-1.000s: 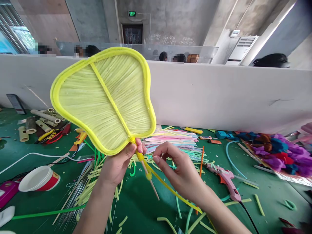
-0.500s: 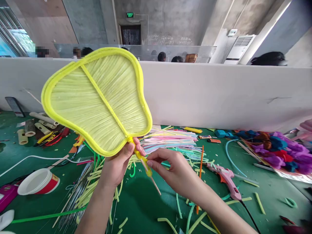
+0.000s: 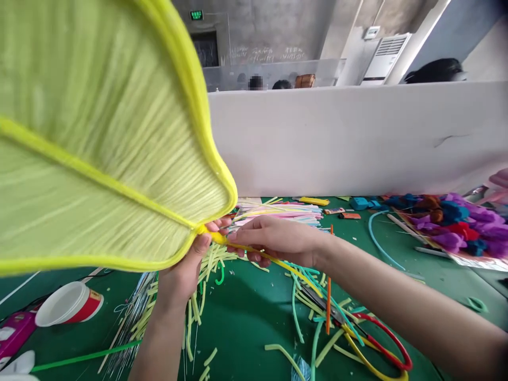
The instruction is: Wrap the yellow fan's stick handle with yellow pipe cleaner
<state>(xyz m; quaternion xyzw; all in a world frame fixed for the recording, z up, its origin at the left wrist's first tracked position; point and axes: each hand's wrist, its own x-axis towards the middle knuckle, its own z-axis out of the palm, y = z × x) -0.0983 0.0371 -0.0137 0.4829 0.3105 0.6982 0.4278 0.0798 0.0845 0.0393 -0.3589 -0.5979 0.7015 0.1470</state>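
Note:
A large hand fan (image 3: 130, 132) with a pale green, finely ribbed face and a fuzzy bright-yellow rim fills the upper left, tilted close to the camera. My left hand (image 3: 184, 270) is closed round the base of the fan, thumb in front and fingers behind. Just to the right, my right hand (image 3: 273, 238) is closed at the yellow-wrapped handle (image 3: 216, 236), its fingers on a yellow fuzzy strip (image 3: 296, 272). That strip trails down to the right beneath the hand. The handle's lower end is hidden behind my right hand.
Scissors (image 3: 387, 344) with red and yellow handles lie under my right forearm, among cut green strips (image 3: 327, 346). Bundled pastel strips (image 3: 286, 213) are at the back against a white partition (image 3: 337, 143). A white-and-red paper cup (image 3: 85, 304) stands left; purple fuzzy pieces (image 3: 486, 225) lie right.
The fan has come nearer and tipped left. My right hand has turned over along the handle, drawing out the yellow strip. The scissors now show; the pink glue gun is hidden by my forearm.

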